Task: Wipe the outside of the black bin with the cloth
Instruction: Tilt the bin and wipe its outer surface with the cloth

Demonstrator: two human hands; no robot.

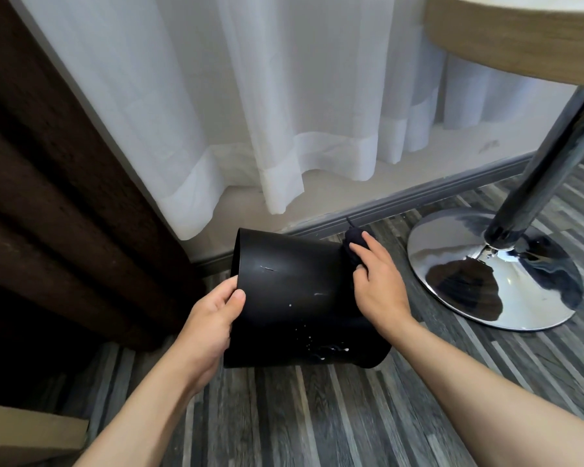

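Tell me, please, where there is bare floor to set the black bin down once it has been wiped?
Bare wood-look floor lies between the forearms, in front of the black bin. More lies right of the right hand, before the chrome table base. It is crowded on the left, where the brown curtain meets the floor.

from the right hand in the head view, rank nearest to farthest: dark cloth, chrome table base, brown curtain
1. Dark cloth: under the right hand, pressed against the black bin's right end.
2. Chrome table base: on the floor just to the right of that hand.
3. Brown curtain: far left, beyond the bin and the left hand.
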